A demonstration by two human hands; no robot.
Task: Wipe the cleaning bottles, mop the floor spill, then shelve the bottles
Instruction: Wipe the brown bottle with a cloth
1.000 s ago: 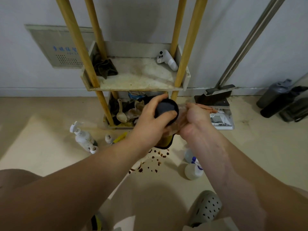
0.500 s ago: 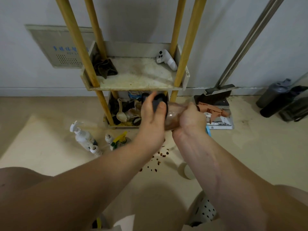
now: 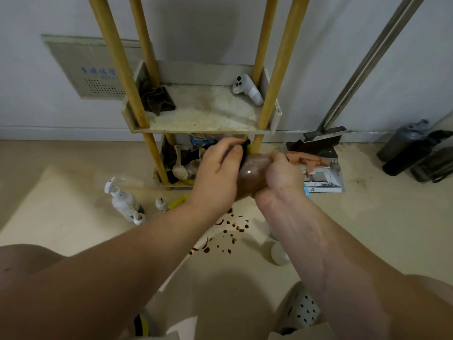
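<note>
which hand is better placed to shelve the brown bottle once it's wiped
Probably right: the right hand grips the translucent brown plastic bottle, while the left hand pinches the dark wiping cloth.

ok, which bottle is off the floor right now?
The translucent brown bottle, gripped by the right hand while the left hand presses a dark cloth on it. The white pump bottle and its neighbours sit on the floor.

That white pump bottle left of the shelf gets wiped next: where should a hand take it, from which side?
I'd take the white pump bottle by its round body, just under the pump head. Come from its left, over bare floor: a small white bottle crowds its base on the right.
</note>
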